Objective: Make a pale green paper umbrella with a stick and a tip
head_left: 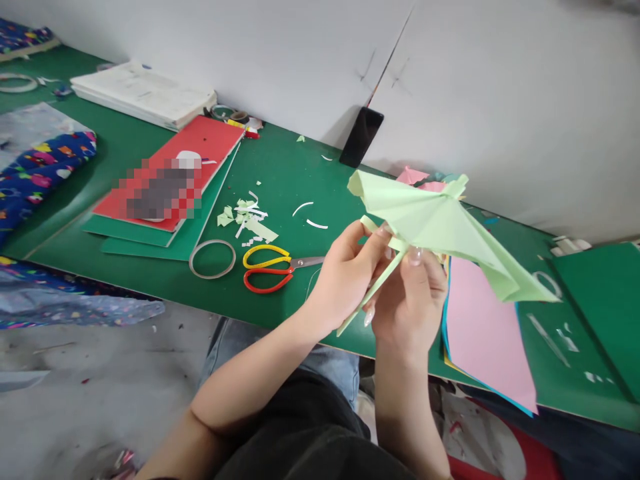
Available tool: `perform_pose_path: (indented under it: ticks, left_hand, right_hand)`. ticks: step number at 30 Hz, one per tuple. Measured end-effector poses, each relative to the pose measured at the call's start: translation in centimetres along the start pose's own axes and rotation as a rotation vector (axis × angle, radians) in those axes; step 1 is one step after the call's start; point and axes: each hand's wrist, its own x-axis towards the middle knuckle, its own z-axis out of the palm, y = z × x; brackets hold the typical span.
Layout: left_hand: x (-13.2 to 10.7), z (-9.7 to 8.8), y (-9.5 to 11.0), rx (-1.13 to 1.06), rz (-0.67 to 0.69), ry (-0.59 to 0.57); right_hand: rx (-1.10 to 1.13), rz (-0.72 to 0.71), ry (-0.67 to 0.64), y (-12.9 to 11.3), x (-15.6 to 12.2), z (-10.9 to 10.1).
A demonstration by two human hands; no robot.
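A pale green folded-paper umbrella [425,210] is held up over the table, its pleated canopy spread and tilted to the right. Its thin paper handle [377,285] slants down to the left between my hands. My left hand [345,273] pinches a paper strip at the handle just below the canopy. On the other side, my right hand [413,293] has its thumb and fingers closed on the umbrella under the canopy. Part of the fingers is hidden behind the paper. Scissors [267,270] with yellow and red grips lie left of my left hand.
The green table [280,160] carries paper scraps [247,217], a tape roll [213,259] and red and green boards [215,140] on the left. Pink sheets [485,320] lie on the right. A black phone [362,137] leans against the wall.
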Motion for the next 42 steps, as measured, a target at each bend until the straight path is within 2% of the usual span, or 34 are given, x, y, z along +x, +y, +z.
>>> perform_pose_path:
  ticks: [2, 6, 12, 16, 19, 21, 23, 26, 27, 29, 32, 38, 42]
  left_hand:
    - [-0.1, 0.0, 0.1, 0.032, -0.01, 0.016]
    - [-0.2, 0.2, 0.2, -0.05, -0.046, 0.005]
    - [-0.1, 0.4, 0.4, -0.063, -0.213, -0.011]
    - [0.2, 0.3, 0.2, 0.084, -0.255, -0.034]
    - [0.3, -0.5, -0.2, 0.441, -0.154, 0.06]
    - [0.1, -1.3, -0.4, 0.652, -0.051, 0.106]
    - [-0.4, -2.2, -0.4, 0.745, 0.046, 0.142]
    - [-1.8, -2.8, -0.2, 0.753, 0.208, 0.213]
    - [-2.3, -2.8, -0.1, 0.754, 0.24, 0.208]
    - [-3.0, -2.6, 0.1, 0.8, 0.245, 0.124]
    - [-3.3, -2.1, 0.1, 0.903, 0.261, -0.013]
    - [-2.4, -2.2, 0.2, 0.962, 0.325, -0.096]
    - [-2.4, -2.3, 0.6, 0.819, 0.367, -0.141]
  right_hand:
    - [0.07, 0.022, -0.008, 0.2, 0.0, 0.0]
    - [0.141, 0.116, -0.037, 0.4, -0.1, -0.1]
    - [0.158, 0.036, -0.001, 0.2, 0.2, -0.3]
    - [0.115, 0.065, 0.023, 0.2, 0.2, -0.3]
    - [0.162, 0.098, 0.057, 0.3, 0.3, -0.3]
    - [0.186, 0.065, 0.087, 0.4, 0.5, -0.2]
    - [0.161, 0.028, 0.124, 0.4, 0.6, -0.1]
    - [0.079, 0.015, 0.223, 0.6, 0.7, -0.1]
    - [0.055, 0.014, 0.25, 0.6, 0.6, -0.1]
    - [0.03, 0.035, 0.252, 0.7, 0.5, -0.1]
    - [0.031, 0.08, 0.168, 0.5, 0.4, -0.1]
    - [0.096, 0.162, 0.052, -0.1, 0.5, -0.6]
    - [0.086, 0.158, 0.02, -0.1, 0.4, -0.9]
